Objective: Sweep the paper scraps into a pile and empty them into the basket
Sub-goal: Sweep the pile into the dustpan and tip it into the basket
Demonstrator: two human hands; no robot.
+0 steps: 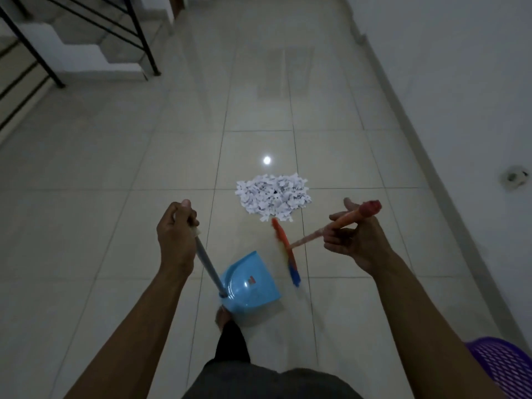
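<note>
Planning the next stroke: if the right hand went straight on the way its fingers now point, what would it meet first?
The right hand, closed on the broom handle, points left toward the left hand on the dustpan handle. Probably that comes first; the space between them looks free, though depth is unclear. The paper pile lies farther ahead, off that line.

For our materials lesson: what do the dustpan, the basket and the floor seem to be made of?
Dustpan: probably plastic, an even light blue with a smooth, slightly glossy moulded scoop.
Basket: likely plastic too, purple, with a moulded lattice of holes.
Floor: seemingly glazed ceramic tile, with grout lines and mirror-like reflections.
</note>
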